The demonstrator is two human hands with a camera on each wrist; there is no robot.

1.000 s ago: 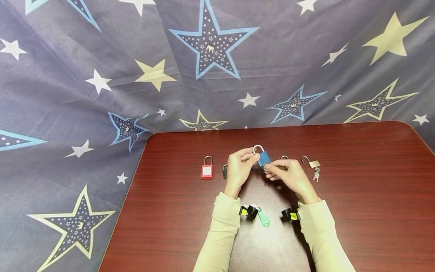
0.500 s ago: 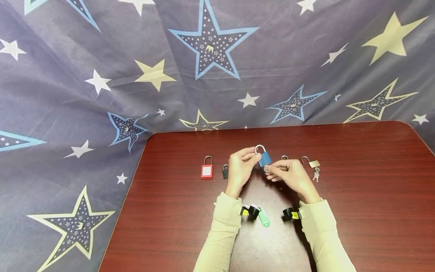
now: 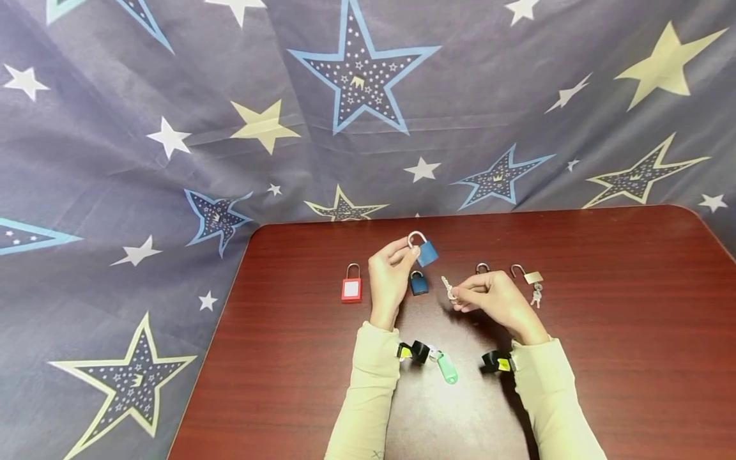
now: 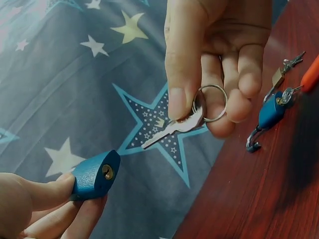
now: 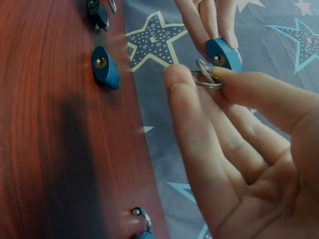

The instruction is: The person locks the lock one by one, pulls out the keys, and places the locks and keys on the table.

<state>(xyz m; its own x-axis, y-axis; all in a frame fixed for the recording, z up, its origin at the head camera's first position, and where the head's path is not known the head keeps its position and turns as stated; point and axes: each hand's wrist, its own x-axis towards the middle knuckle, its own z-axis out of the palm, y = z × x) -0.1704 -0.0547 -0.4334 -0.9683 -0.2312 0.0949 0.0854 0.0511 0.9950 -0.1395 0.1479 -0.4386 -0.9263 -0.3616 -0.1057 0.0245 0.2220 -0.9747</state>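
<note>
My left hand holds a blue padlock above the table, pinched between thumb and fingers, its shackle pointing up and away. In the left wrist view the brass keyhole in its underside is bare. To the right, my right hand pinches a small silver key by its bow. A split ring hangs from that key, and its blade points toward the padlock, apart from it. On the table between the hands lies a second blue padlock.
A red padlock with a white label lies left. Beyond my right hand lie a partly hidden padlock's shackle and a brass padlock with keys. A green key tag lies between the forearms. A black padlock shows in the right wrist view.
The key has come out of the blue padlock's keyhole. My left hand has moved left with the padlock, uncovering the second blue padlock; my right hand stays nearly in place with the key.
</note>
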